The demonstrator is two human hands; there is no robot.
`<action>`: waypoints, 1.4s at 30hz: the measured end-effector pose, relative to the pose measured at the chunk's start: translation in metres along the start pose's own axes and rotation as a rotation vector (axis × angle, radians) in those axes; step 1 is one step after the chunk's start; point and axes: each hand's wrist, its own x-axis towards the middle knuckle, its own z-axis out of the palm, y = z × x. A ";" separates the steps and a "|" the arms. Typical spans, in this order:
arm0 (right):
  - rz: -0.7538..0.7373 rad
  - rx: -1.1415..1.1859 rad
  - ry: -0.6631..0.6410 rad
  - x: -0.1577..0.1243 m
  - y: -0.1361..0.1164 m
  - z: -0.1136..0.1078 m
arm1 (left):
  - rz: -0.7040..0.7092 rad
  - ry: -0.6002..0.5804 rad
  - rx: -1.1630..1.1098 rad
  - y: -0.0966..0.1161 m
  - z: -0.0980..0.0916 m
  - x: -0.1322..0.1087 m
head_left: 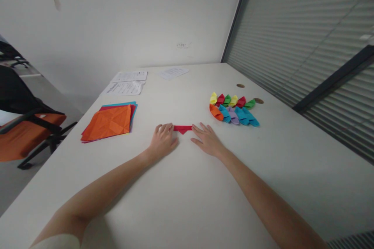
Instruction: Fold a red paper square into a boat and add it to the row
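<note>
On the white table in front of me lies a strip of red folded paper (182,128), long and narrow, with a small triangular point towards me. My left hand (163,140) holds down its left end with bent fingers close together, the thumb apart on the tabletop. At the right end rests my right hand (208,140), palm down and fingers spread, fingertips touching the paper. Both hands cover the strip's ends.
Left of my hands is a stack of coloured paper sheets (109,122), orange on top. To the right sit two rows of folded paper pieces (233,114) in several colours. Printed sheets (125,87) lie further back. An orange chair (32,132) stands beside the table (187,198).
</note>
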 end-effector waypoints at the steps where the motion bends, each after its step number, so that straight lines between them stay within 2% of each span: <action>1: 0.003 -0.002 0.002 0.000 -0.001 0.000 | 0.040 -0.008 -0.040 -0.001 0.001 0.001; 4: 0.013 -0.016 0.034 0.001 -0.004 -0.001 | 0.129 -0.056 -0.131 -0.004 0.005 0.003; 8: -0.006 -0.052 0.125 0.009 -0.013 -0.002 | 0.133 -0.071 -0.140 -0.005 0.007 0.005; 13: 0.001 -0.045 0.063 0.014 -0.019 0.001 | 0.120 -0.096 -0.097 -0.004 0.007 0.004; 19: 0.046 -0.044 0.018 0.003 -0.003 0.001 | 0.085 -0.122 -0.089 -0.004 0.007 0.003; 25: 0.050 -0.022 0.038 0.002 0.002 0.002 | 0.092 -0.100 -0.127 -0.007 0.006 0.002; 29: 0.010 0.059 0.145 0.004 0.004 0.003 | 0.087 -0.038 -0.212 -0.009 0.005 0.004; 32: -0.067 0.127 0.228 0.005 0.007 0.002 | 0.117 -0.039 -0.282 -0.012 0.006 0.007; 38: -0.166 0.112 0.242 0.005 0.008 0.000 | 0.143 -0.028 -0.425 -0.016 0.008 0.010; 42: -0.127 0.116 0.270 0.005 0.008 -0.001 | 0.118 0.011 -0.548 -0.017 0.006 0.009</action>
